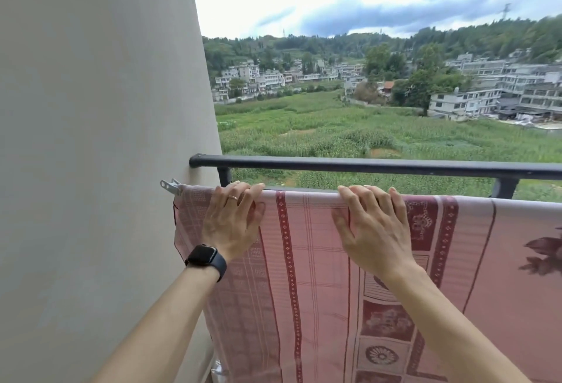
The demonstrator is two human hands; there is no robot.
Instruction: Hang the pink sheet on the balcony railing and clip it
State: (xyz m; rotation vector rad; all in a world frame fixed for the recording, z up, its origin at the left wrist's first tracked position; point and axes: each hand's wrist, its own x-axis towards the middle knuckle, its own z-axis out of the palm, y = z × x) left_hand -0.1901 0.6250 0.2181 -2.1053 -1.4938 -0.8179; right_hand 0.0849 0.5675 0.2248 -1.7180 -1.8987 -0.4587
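Note:
The pink patterned sheet [307, 261] hangs over a lower rail, draped toward me and spreading right past the frame edge. A grey metal clip [171, 185] pins its left corner next to the wall. My left hand [232, 221], with a ring and a black watch, lies flat on the sheet near that corner, fingertips at the top fold. My right hand [372, 227] lies flat on the sheet a little further right, fingers straight up to the fold. The black balcony railing [365, 166] runs above and behind the sheet's top edge.
A plain beige wall [97, 139] fills the left side, meeting the railing's left end. A black railing post [504, 187] stands at the right behind the sheet. Beyond lie green fields, houses and hills far below.

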